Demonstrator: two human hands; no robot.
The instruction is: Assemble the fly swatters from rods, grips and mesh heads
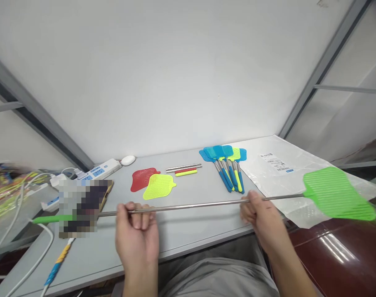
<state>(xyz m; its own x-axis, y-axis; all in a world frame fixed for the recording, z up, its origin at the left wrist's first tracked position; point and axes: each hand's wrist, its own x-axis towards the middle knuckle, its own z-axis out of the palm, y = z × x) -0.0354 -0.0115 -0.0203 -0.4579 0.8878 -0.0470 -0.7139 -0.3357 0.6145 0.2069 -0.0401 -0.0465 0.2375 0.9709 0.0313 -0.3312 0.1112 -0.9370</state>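
Note:
A long fly swatter (194, 205) stretches sideways above the front of the table. Its metal rod is drawn out, with a green ribbed head at the right and a green handle at the left, part of which is blurred out. My left hand (137, 227) is closed around the rod, palm up, near the handle side. Nearer the head, my right hand (262, 216) pinches the rod between thumb and fingers. Beyond the rod lie a red swatter head (142, 180), a yellow swatter head (158, 187), thin metal rods (183, 167) and a yellow handle (186, 173).
Several blue and yellow fly swatters (229, 165) lie bunched at the back. A white plastic bag (252, 161) with a label covers the right side. At the left are a power strip (103, 169), a pixelated phone-like object (89, 206), white cables and a white mouse-like object (128, 160).

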